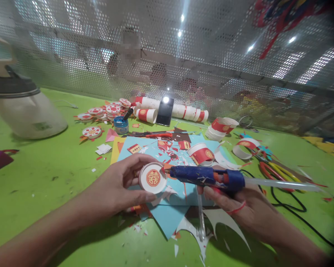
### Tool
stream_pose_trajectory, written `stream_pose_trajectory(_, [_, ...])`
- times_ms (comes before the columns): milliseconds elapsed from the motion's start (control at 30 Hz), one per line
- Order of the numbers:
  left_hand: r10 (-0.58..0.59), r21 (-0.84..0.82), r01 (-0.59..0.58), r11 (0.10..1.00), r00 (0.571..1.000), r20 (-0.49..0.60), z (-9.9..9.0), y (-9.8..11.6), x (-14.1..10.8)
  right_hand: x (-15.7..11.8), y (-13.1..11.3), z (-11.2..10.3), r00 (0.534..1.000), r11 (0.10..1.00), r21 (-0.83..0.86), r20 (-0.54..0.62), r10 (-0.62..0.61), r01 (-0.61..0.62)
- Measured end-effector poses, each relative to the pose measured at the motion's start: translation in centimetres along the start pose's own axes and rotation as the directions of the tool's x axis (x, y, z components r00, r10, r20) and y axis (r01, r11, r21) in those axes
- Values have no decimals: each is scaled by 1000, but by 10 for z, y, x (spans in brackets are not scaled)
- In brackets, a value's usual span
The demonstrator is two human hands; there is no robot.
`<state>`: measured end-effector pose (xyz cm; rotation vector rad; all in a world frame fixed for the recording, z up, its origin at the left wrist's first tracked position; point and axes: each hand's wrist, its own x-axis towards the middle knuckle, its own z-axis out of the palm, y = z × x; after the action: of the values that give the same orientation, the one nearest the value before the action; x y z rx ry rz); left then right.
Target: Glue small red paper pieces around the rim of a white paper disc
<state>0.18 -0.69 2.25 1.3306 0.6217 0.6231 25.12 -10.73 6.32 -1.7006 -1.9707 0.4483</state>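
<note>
My left hand (119, 181) is closed around a round white paper disc (153, 178), the base of a cup, with an orange-red emblem at its middle. My right hand (233, 204) grips a blue glue gun (203, 176) with a clear glue stick protruding from its back. The gun's tip points left and is at the disc's right rim, by a small red piece; whether it touches cannot be made out. Under both hands lie light blue paper sheets (167, 218) strewn with red and white scraps.
Behind are decorated discs (113, 109), a blue jar (121, 125), a phone (165, 111), a long row of cups (179, 109) and scissors (164, 135). A large flask (28, 107) stands left. Pliers (278, 176) and a black cord (288, 205) lie right.
</note>
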Motion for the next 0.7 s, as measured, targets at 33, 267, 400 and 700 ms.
stream_pose_trajectory(33, [2,3,-2,1000,1000,2,0,0,0,0,0,0,1000,1000,-4,-2,5,-5])
stream_pose_trajectory(267, [11,29,-12,1000,1000,13,-1,0,0,-2,-1,0,999,996,-78,0,47,-47])
stream_pose_trajectory(400, [5,45,-5,999,1000,12,0,2,0,-3,0,0,1000,995,-97,-1,31,-31])
stream_pose_trajectory(700, [-6,40,5,999,1000,28,0,2,0,-1,1,2,999,997,-79,-33,7,-10])
